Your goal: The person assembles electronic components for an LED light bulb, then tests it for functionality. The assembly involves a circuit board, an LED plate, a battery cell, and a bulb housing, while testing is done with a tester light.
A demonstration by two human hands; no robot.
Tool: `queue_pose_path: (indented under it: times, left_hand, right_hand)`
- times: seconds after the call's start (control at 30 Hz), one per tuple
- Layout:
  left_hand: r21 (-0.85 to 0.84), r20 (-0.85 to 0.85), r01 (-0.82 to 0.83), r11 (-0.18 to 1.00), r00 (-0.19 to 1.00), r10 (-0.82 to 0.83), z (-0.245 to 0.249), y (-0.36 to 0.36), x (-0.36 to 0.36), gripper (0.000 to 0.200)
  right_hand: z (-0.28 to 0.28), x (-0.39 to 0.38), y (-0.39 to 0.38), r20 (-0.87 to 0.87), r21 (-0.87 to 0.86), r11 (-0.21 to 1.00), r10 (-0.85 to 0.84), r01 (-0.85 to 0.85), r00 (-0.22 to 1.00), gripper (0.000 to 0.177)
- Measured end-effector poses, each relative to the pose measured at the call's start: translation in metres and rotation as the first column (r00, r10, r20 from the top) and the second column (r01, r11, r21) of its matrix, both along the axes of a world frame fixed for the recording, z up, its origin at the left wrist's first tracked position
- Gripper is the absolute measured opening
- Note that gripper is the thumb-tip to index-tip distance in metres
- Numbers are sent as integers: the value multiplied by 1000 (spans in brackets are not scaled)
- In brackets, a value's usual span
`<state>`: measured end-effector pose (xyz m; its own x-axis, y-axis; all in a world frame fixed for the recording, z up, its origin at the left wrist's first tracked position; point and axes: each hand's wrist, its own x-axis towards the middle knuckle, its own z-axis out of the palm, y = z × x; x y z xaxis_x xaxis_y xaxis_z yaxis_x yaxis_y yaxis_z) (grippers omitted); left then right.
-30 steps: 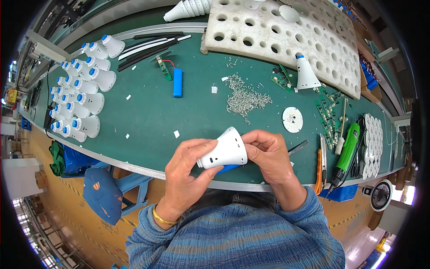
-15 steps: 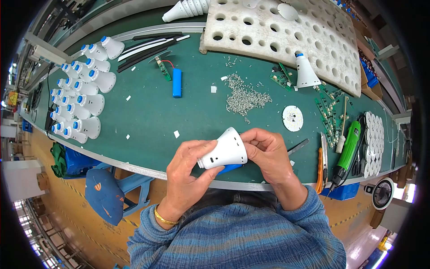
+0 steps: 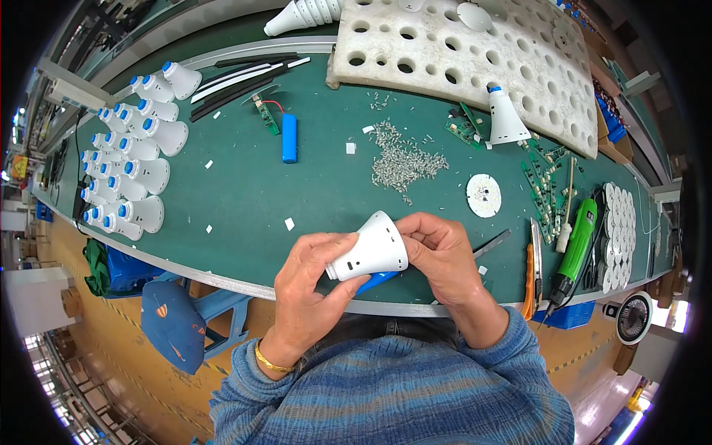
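Note:
My left hand (image 3: 315,278) is closed around the narrow end of a white cone-shaped lamp housing (image 3: 377,245), which lies tilted with its wide end toward the upper right. At that wide rim is my right hand (image 3: 445,256), thumb and fingers pinched together; what they hold is hidden by the housing and the fingers. Under the housing, near the table's front edge, a blue object (image 3: 380,282) shows in part. A flat dark tool (image 3: 492,243) lies just beyond my right hand.
Several white housings with blue caps (image 3: 150,176) stand at the left. A blue battery (image 3: 289,139) is wired to a circuit board (image 3: 265,117). Further right are a pile of small screws (image 3: 406,159), a round LED board (image 3: 484,196), a green electric screwdriver (image 3: 578,248) and a holed foam board (image 3: 467,67).
Both hands and the housing keep nearly the same pose. The view has shifted slightly, and a little more of the blue object under the housing shows.

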<state>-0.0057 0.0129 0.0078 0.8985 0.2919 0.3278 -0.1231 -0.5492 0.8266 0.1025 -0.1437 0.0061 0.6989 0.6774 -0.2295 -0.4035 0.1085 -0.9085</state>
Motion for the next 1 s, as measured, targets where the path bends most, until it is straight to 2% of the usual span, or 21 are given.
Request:
queue_pose_path:
  times: [0.1, 0.6, 1.0]
  left_hand:
    - [1, -4, -1, 1000, 1000, 1, 0, -1, -1, 48]
    - [37, 27, -12, 999, 1000, 11, -1, 0, -2, 49]
    - [23, 83, -24, 999, 996, 21, -5, -3, -3, 47]
  right_hand:
    - [-1, -1, 1, 3, -25, 1000, 6, -5, 1000, 15]
    - [-1, -1, -2, 34, 67, 997, 40, -42, 999, 14]
    - [-8, -3, -5, 48, 142, 987, 70, -77, 996, 21]
